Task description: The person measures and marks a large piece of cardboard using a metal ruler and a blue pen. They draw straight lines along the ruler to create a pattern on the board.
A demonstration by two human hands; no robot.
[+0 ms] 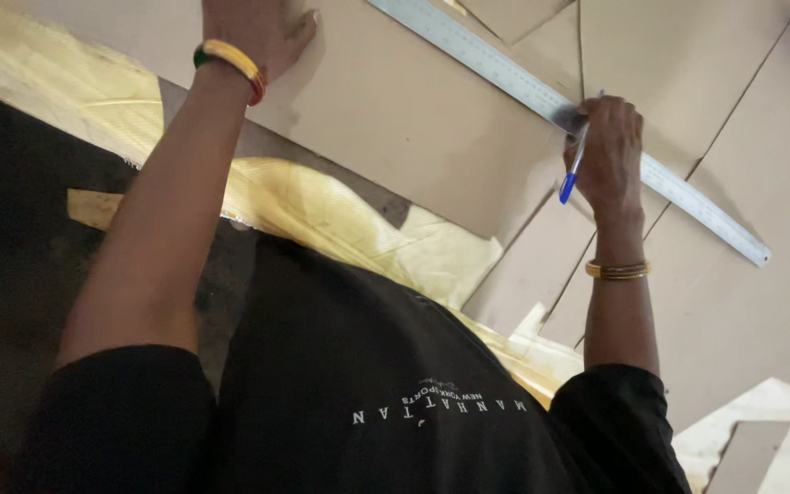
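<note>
In the head view, my left hand [253, 32] lies flat on a big brown cardboard sheet [395, 110], with the fingers spread wide and pressing down. The top edge of the picture cuts the hand, so I cannot see the fingertips. On this wrist there is a yellow bangle [230, 62] with a red and a green part.

My right hand [607, 151] is closed around a pen [573, 169] with a blue cap end. The tip of the pen is hidden behind my fingers, right at the edge of a long metal ruler [596, 128]. The ruler lies slanted across the cardboard, and its upper end goes out of the picture. A thin gold bangle [618, 269] sits on this wrist.

Yellow cloth [340, 215] shows under the cardboard sheet, partly covered by it. My black shirt [358, 366] fills the lower part and hides what is below.
</note>
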